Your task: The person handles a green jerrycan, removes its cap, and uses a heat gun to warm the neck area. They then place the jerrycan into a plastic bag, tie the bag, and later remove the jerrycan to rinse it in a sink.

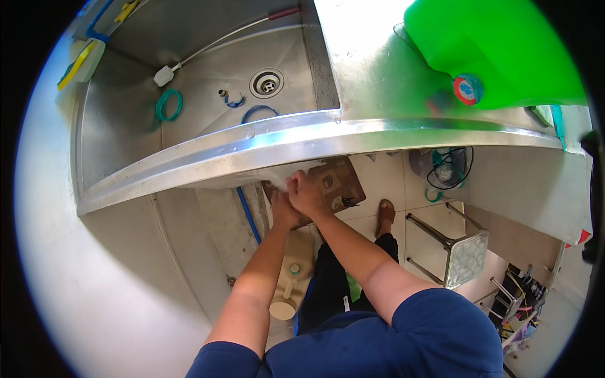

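The person's left hand (283,212) and right hand (305,194) are close together, on the near side of the long steel front edge of the sink unit. The fingers of the right hand are bent, and they are at the right end of a thin, translucent white plastic sheet (246,178), which stretches to the left along this edge. The left hand is just beside it, a little nearer to the body. I cannot tell if the fingers pinch the sheet, because the hands partly hide each other.

Beyond the hands, lower down, there is a brown, patterned, rectangular mat (343,179). Near the left forearm stands a beige plastic jug (296,252) with a handle, and to the left of it runs a thin blue pipe (249,217).

On the far left is a stainless steel sink basin (208,88). In it lie a long brush with a white head (164,76) and a teal ring (169,105); the round drain (266,83) is to their right. On the far right, a big bright green plastic canister (504,47) lies on the steel tabletop (372,82). A metal stool (467,258) stands at the right, nearer.
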A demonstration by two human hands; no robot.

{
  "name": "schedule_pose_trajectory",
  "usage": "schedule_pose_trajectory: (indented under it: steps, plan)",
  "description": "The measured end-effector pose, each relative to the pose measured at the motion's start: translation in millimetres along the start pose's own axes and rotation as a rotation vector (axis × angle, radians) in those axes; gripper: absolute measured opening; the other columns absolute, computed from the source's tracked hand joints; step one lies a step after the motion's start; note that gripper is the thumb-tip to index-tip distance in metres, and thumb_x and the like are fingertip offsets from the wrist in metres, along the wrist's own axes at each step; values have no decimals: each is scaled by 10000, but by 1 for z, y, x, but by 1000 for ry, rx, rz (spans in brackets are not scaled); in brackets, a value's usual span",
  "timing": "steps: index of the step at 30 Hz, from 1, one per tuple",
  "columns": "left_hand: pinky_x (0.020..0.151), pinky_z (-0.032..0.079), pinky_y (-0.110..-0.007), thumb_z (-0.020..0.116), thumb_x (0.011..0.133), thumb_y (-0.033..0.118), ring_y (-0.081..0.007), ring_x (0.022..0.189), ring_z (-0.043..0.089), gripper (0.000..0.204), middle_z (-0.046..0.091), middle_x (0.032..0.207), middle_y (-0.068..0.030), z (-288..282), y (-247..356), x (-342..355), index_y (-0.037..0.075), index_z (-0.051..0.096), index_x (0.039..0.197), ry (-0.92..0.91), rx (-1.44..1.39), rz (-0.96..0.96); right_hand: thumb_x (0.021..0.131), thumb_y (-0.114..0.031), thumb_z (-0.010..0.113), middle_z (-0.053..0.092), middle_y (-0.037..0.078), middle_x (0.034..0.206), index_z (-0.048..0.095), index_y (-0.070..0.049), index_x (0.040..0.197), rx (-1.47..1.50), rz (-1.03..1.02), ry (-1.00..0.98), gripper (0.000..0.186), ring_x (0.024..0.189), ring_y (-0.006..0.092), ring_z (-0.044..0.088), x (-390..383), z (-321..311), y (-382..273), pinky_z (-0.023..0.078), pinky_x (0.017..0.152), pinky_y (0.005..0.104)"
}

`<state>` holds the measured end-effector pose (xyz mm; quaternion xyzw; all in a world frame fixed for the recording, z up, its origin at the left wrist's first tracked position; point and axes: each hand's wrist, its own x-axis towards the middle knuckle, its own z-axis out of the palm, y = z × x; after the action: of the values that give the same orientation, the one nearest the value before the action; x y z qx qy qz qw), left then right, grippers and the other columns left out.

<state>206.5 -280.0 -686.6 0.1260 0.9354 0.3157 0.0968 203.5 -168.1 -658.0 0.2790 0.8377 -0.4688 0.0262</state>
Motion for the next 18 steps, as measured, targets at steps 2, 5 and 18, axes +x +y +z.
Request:
schedule_pose_trajectory:
  steps: [2, 5, 18]
  plan:
    - [881, 493, -389, 701, 832, 185, -360, 984, 636, 318, 670, 1042, -185, -17, 1, -11, 67, 660, 1124, 88, 9, -6, 890, -322, 665, 666, 132, 832, 653, -38, 935, 440, 33, -92, 288, 793, 287, 655, -13, -10, -18, 515, 706, 397]
    - [922, 475, -406, 714, 810, 141, -363, 1065, 605, 369, 625, 1148, -207, -58, 6, -17, 67, 631, 1161, 55, -279, -114, 940, -282, 603, 657, 122, 806, 640, -37, 946, 309, -79, -340, 248, 740, 255, 650, -21, -31, -40, 507, 665, 374]
    - [652, 527, -430, 658, 818, 178, -349, 762, 660, 122, 669, 806, -144, -231, 177, -21, 114, 655, 922, -55, 29, 406, 883, -291, 710, 664, 4, 934, 656, -70, 1144, 1034, -34, -680, 346, 967, 99, 596, -89, -243, -138, 474, 855, 288]
